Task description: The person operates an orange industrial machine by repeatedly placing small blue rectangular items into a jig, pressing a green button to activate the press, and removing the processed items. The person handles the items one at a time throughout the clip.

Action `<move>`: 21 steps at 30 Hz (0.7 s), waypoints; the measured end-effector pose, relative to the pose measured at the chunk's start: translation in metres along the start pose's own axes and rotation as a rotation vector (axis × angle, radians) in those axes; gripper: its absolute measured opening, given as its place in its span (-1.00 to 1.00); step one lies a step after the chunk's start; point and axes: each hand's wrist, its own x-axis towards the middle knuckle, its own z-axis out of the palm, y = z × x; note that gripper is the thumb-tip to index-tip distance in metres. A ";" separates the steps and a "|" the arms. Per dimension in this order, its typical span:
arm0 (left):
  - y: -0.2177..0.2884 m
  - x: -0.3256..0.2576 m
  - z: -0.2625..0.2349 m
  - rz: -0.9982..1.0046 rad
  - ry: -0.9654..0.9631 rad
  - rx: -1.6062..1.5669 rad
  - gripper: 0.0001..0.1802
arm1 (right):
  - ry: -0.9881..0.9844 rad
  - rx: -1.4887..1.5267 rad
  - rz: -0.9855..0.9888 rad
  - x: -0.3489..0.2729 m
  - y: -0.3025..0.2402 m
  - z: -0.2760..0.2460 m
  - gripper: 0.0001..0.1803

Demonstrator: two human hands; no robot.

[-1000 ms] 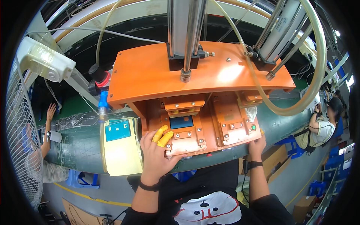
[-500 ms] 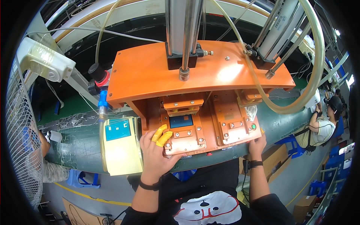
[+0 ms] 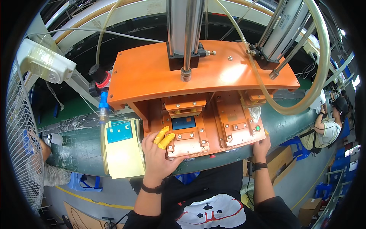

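My left hand (image 3: 158, 150) rests at the front left corner of an orange pneumatic press (image 3: 167, 82). Two of its fingers wear yellow finger cots and lie stretched over the left fixture plate (image 3: 190, 144); its thumb lies along the front edge. Just beyond those fingers, a small blue sheet (image 3: 183, 123) sits in the left fixture, below the raised press head (image 3: 185, 106). My right hand (image 3: 261, 148) is at the press's front right corner, below a green button (image 3: 257, 128). Its fingers are mostly hidden by the base, so their grip does not show.
Left of the press, a blue sheet with small cutouts (image 3: 119, 131) lies on a stack of pale yellow sheets (image 3: 124, 160). A caged fan (image 3: 28, 152) stands far left. Clear hoses (image 3: 324, 57) loop over the press. Another person (image 3: 331, 128) sits at far right.
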 end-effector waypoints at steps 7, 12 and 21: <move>0.000 0.000 0.000 0.001 -0.010 0.014 -0.02 | -0.010 0.005 0.027 0.000 0.001 0.001 -0.69; 0.000 0.000 0.000 0.000 -0.009 0.018 -0.01 | -0.007 -0.005 0.024 0.000 0.000 0.001 -0.69; 0.000 -0.001 0.001 -0.035 -0.024 0.015 -0.01 | 0.033 0.015 -0.023 0.000 -0.001 0.001 -0.70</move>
